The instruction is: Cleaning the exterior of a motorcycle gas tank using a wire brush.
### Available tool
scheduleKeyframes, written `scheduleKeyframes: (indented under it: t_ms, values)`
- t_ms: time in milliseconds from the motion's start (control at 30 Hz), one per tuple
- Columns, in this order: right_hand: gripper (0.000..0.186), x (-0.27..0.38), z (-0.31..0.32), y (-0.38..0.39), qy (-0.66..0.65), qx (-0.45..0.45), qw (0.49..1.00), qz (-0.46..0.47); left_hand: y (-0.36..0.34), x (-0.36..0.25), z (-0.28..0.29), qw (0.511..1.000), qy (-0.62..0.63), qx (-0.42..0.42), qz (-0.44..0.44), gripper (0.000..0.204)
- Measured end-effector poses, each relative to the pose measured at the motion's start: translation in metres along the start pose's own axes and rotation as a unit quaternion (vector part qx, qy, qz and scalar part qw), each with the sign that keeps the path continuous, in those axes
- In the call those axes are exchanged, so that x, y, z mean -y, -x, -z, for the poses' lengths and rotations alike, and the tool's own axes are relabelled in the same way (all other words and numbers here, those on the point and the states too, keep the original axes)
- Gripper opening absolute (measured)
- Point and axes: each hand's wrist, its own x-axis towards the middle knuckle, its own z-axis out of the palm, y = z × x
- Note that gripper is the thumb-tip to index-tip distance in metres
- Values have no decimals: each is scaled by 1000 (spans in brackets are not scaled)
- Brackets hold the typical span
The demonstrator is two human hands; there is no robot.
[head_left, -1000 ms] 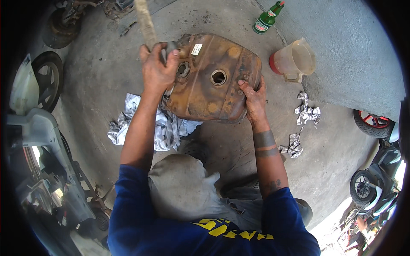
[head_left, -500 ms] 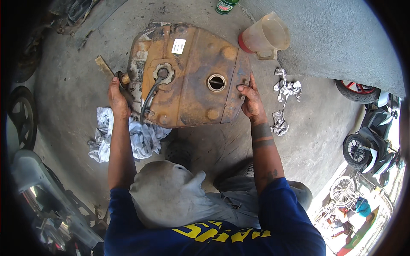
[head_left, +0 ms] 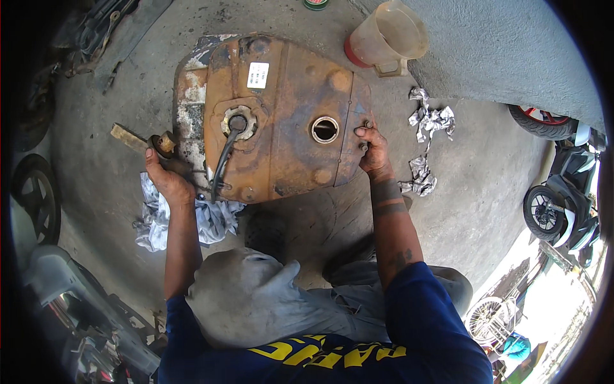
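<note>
A rusty brown metal fuel tank (head_left: 291, 96) is held between my two hands above the floor. My left hand (head_left: 170, 183) grips its lower left corner, thumb up by a short pipe neck (head_left: 165, 144) and the other fingers hidden beneath. My right hand (head_left: 376, 151) is closed on the right edge, thumb on top beside small metal studs. The upper face carries a ring fitting (head_left: 238, 123) with a black hose (head_left: 222, 163), an open round hole (head_left: 325, 129) and a white sticker (head_left: 258, 75). Under its lower left corner lies a crumpled white rag (head_left: 211, 221), partly hidden.
A clear plastic jug (head_left: 387, 38) with red liquid stands at the far right by a grey wall (head_left: 499, 51). Crumpled paper (head_left: 430, 120) lies right of the tank. A wooden stick (head_left: 129, 137) lies left. Motorcycles (head_left: 555, 205) stand right; a wheel (head_left: 35, 198) and parts line the left.
The tank has tilted, its left side coming nearer and larger, showing more of its whitish left flank. My left hand has moved slightly down and left with it. The right hand keeps its hold.
</note>
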Motion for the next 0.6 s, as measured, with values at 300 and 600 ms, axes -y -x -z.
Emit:
scheduleKeyframes:
  t_ms: [300, 600]
  values:
    - [94, 2, -22, 5, -14, -19, 999, 43, -2, -2, -6, 1000, -17, 19, -12, 44]
    - [106, -6, -4, -10, -40, 23, 998, 51, 12, -26, -9, 999, -39, -5, -26, 43]
